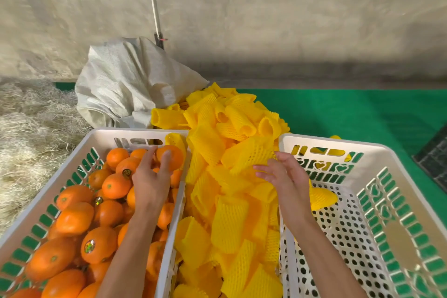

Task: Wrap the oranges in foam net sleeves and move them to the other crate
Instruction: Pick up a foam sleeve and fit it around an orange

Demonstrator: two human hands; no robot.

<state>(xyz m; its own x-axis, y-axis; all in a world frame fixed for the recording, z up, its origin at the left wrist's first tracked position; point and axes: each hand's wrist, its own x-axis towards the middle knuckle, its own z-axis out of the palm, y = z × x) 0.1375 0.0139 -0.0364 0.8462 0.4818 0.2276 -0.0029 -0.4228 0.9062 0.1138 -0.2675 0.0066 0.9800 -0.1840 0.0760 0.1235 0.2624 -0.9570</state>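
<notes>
Round sticker (89, 246) on orange (99, 244), writing unreadable

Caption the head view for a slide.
Left hand grips a round orange in the full white plastic crate; right hand reaches the yellow foam net sleeve pile.

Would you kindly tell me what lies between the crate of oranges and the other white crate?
In the head view, a pile of yellow foam net sleeves fills the gap between the orange crate and the right crate.
</notes>
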